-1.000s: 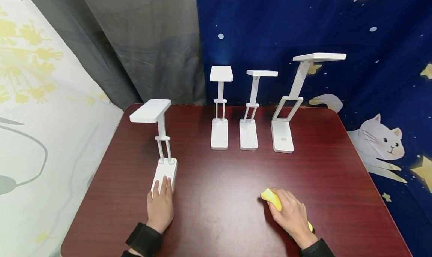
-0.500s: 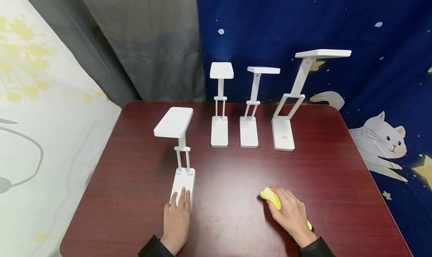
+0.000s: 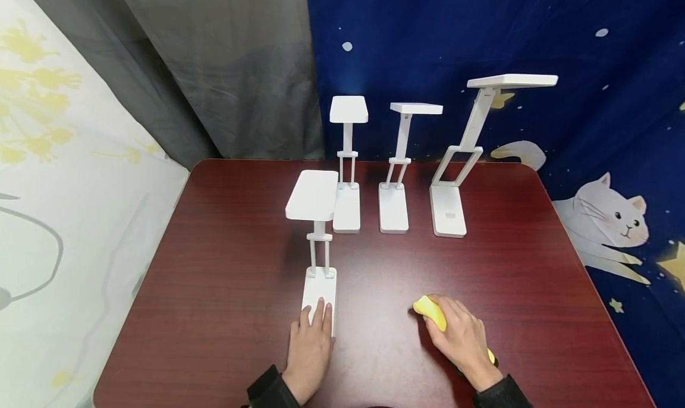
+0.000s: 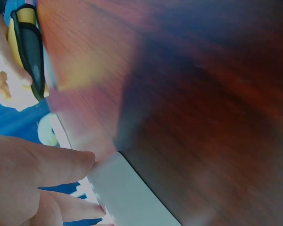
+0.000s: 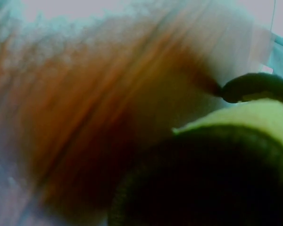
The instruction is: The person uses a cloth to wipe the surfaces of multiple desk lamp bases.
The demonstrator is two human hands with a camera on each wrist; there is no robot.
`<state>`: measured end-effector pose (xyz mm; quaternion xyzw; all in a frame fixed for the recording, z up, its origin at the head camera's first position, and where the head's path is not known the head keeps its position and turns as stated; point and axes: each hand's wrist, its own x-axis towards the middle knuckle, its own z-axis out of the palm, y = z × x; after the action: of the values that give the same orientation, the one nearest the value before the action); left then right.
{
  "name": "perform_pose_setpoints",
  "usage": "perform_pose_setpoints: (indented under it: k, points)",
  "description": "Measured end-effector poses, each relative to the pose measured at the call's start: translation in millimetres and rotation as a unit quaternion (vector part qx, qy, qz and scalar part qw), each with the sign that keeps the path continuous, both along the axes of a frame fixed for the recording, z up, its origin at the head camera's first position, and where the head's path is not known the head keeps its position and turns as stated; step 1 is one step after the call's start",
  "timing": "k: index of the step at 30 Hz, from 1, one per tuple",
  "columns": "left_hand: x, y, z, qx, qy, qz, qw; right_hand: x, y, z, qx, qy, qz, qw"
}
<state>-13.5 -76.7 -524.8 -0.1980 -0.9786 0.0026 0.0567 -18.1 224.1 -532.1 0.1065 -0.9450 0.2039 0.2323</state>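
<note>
My left hand (image 3: pixel 311 347) lies on the base of a white desk lamp (image 3: pixel 319 289) at the front middle in the head view. Its fingers look straight along the top of the base. The left wrist view shows a finger (image 4: pixel 70 165) touching the base's edge. Over to the right, my right hand (image 3: pixel 461 339) grips a yellow-and-black curved object (image 3: pixel 430 313) on or just above the table; its kind is unclear. The left wrist view also catches this object's dark side (image 4: pixel 30 56). In the blurred right wrist view its yellow part (image 5: pixel 250 117) shows beside dark shapes.
Three more white desk lamps stand in a row at the back: the left one (image 3: pixel 346 209), the middle one (image 3: pixel 393 209) and the taller right one (image 3: pixel 448 212). The reddish-brown table (image 3: pixel 225 265) meets a grey curtain (image 3: pixel 241 69) and a blue starry curtain (image 3: pixel 417 39) behind.
My left hand has slid the front lamp to the right and a little nearer, so its head now overlaps the back left lamp in the head view. My right hand has stayed in place.
</note>
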Motion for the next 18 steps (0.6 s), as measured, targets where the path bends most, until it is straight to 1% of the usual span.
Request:
perform_pose_setpoints:
  k: [5,12,18]
  points:
    - [-5.6,16.8,0.1,0.003,0.008,-0.014,0.9999,-1.6,-0.1,-1.0,-0.001,-0.004,-0.003,1.0]
    - [-18.3,41.4,-1.9,0.018,-0.015,-0.039,0.999,-3.2,-0.3,-1.6,-0.001,-0.008,-0.007,1.0]
    - [-30.7,59.4,-5.6,0.002,0.004,-0.043,0.9991,-5.3,0.4,-0.9,-0.001,-0.01,-0.005,1.0]
